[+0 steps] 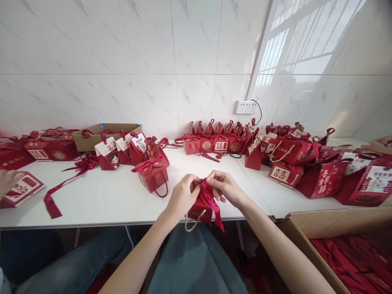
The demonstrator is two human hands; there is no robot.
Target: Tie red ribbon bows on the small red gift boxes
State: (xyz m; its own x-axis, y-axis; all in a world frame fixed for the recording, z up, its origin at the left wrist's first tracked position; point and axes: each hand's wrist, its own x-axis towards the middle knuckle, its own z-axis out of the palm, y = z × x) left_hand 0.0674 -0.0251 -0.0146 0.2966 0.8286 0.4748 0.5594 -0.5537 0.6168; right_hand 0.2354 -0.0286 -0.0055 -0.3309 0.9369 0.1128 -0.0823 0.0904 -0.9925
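Note:
A red gift box with a gold rope handle sits at the table's front edge, right before me. Across its top runs a dark red satin ribbon, one tail hanging down over the front right. My left hand pinches the ribbon from the left side. From the right, my right hand pinches it too, thumb and forefinger together near the ribbon's middle. The fingertips partly cover the spot where the ribbon crosses. Just left of my hands stands another red box with a ribbon on top and a dark red cord handle.
Several red gift boxes stand left, along the wall and right. A loose ribbon lies left. At the far left edge, a co-worker's hand touches a box. An open carton of ribbons stands lower right.

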